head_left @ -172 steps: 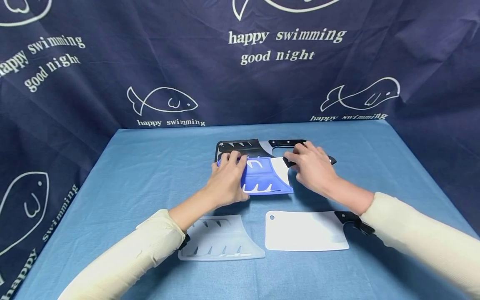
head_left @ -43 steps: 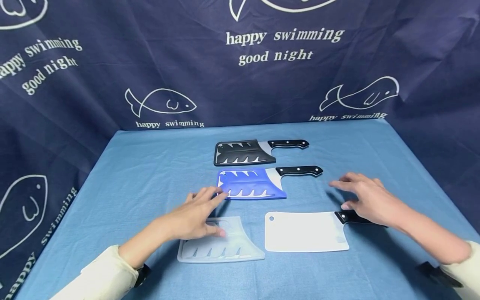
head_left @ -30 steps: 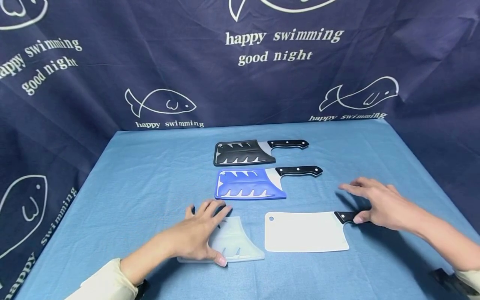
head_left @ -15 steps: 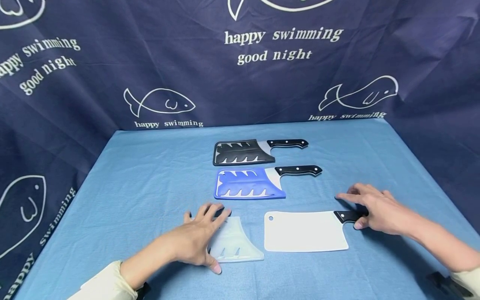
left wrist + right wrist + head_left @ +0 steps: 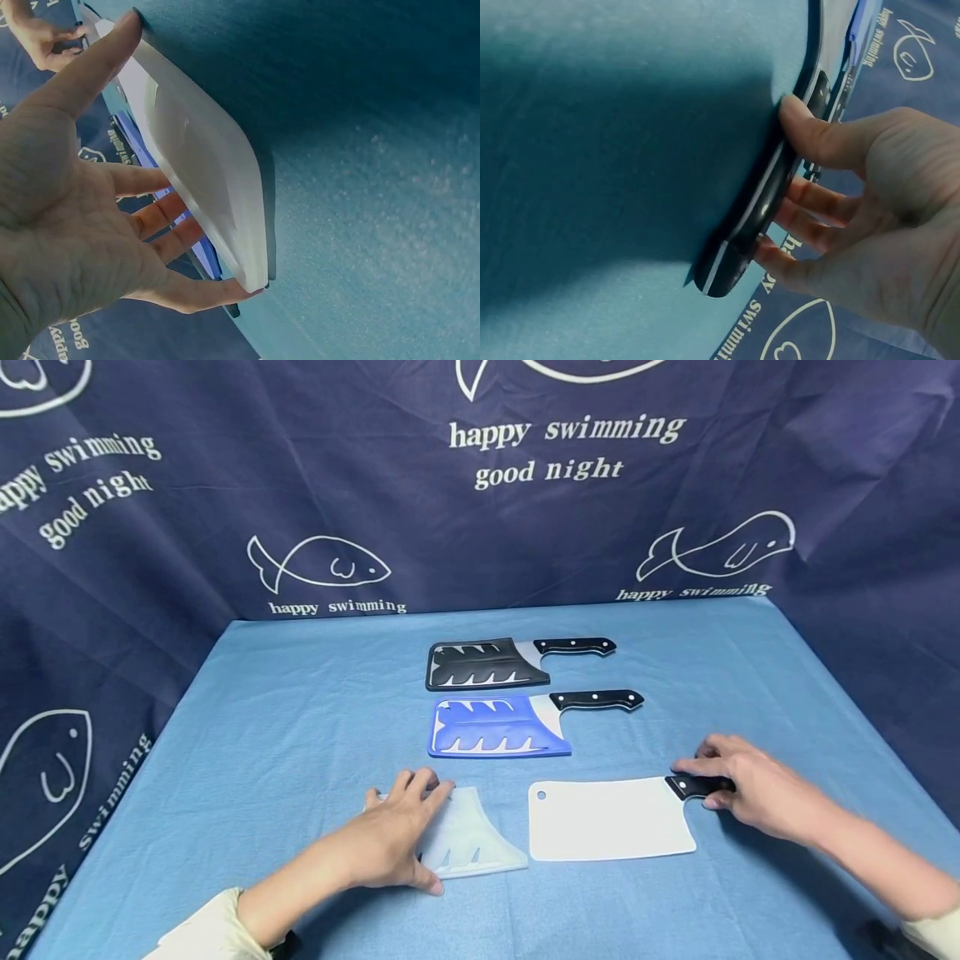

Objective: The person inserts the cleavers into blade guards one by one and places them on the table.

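My left hand (image 5: 390, 835) spans a translucent white blade guard (image 5: 472, 839), thumb at its near edge and fingers along its far edge. In the left wrist view the guard (image 5: 202, 150) sits between thumb and fingertips, its lower edge close over the cloth. My right hand (image 5: 757, 785) pinches the black handle (image 5: 690, 787) of a cleaver, whose bare white blade (image 5: 611, 821) points left at the guard's mouth. Seen from the right wrist, thumb and fingers lie on opposite sides of the handle (image 5: 761, 199). The palm hides part of the guard.
Behind lies a cleaver in a blue guard (image 5: 498, 727), and farther back one in a black guard (image 5: 487, 665), both with handles to the right. A blue cloth (image 5: 300, 693) covers the table. A dark blue curtain (image 5: 480, 543) with fish prints hangs behind.
Both hands left the blue-guarded cleaver, which now lies lower on the table. They came to the white guard and bare cleaver, gripped them, and raised the guard and the handle end slightly.
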A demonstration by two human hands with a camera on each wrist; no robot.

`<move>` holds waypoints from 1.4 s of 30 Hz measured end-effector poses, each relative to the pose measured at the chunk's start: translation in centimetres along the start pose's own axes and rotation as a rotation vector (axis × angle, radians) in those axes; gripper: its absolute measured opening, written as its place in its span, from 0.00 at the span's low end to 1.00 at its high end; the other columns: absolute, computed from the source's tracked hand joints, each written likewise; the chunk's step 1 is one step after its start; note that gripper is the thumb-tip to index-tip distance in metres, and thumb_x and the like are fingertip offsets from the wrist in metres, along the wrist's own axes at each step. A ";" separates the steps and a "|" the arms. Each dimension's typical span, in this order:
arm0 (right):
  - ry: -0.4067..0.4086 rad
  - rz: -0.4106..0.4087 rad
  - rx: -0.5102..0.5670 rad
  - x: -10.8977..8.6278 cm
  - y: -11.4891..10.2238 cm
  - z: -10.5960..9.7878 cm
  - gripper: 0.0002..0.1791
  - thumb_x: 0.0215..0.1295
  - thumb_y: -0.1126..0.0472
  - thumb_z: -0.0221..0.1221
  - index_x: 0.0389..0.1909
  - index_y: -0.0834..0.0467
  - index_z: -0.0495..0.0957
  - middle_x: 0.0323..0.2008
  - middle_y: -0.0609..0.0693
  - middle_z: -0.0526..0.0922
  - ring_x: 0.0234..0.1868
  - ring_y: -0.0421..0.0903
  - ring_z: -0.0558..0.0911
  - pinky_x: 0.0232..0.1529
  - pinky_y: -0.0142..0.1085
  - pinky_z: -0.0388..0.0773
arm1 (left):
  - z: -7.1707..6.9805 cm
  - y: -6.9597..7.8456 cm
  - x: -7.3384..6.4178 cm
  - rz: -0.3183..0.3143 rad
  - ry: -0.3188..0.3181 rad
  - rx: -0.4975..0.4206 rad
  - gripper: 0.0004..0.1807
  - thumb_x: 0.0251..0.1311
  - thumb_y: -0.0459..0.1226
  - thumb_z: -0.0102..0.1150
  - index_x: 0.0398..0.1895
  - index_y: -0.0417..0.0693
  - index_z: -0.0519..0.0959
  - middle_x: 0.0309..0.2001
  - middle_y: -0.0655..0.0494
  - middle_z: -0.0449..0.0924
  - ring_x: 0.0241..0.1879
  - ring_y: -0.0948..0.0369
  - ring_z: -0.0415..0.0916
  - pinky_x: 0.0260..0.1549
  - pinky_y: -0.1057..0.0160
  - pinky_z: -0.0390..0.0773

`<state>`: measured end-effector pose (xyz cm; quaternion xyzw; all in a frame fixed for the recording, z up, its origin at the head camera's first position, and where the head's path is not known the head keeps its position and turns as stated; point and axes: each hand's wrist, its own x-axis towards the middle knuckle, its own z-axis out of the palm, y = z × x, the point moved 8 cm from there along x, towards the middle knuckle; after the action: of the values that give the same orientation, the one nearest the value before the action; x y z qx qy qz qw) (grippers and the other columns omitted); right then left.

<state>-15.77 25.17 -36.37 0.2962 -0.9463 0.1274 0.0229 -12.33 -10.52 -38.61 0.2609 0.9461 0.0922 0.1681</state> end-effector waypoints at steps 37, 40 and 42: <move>0.394 0.017 -0.054 0.0 -0.3 -3.6 0.31 0.39 0.82 0.57 0.51 0.65 0.79 0.41 0.53 0.77 0.39 0.51 0.67 0.33 0.44 0.52 | -4.3 -1.3 0.4 -0.054 0.376 0.027 0.62 0.20 0.50 0.83 0.69 0.49 0.64 0.60 0.51 0.66 0.57 0.52 0.61 0.52 0.33 0.59; 0.482 0.011 -0.034 -0.1 -0.4 -4.5 0.30 0.40 0.82 0.54 0.50 0.66 0.79 0.40 0.55 0.78 0.38 0.53 0.67 0.34 0.46 0.52 | -5.3 -1.2 0.2 -0.026 0.462 0.046 0.61 0.21 0.50 0.81 0.69 0.49 0.64 0.60 0.49 0.65 0.58 0.50 0.61 0.52 0.31 0.57; 0.547 -0.001 -0.019 -0.3 -0.5 -5.2 0.29 0.40 0.82 0.53 0.49 0.66 0.80 0.40 0.57 0.78 0.38 0.55 0.67 0.34 0.48 0.52 | -6.0 -1.1 0.1 -0.014 0.515 0.053 0.60 0.22 0.49 0.80 0.68 0.48 0.63 0.60 0.48 0.65 0.58 0.49 0.60 0.53 0.31 0.56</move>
<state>-15.41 26.22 -31.24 0.2508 -0.9059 0.1940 0.2806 -15.15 -11.93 -33.40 0.2264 0.9616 0.1297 -0.0845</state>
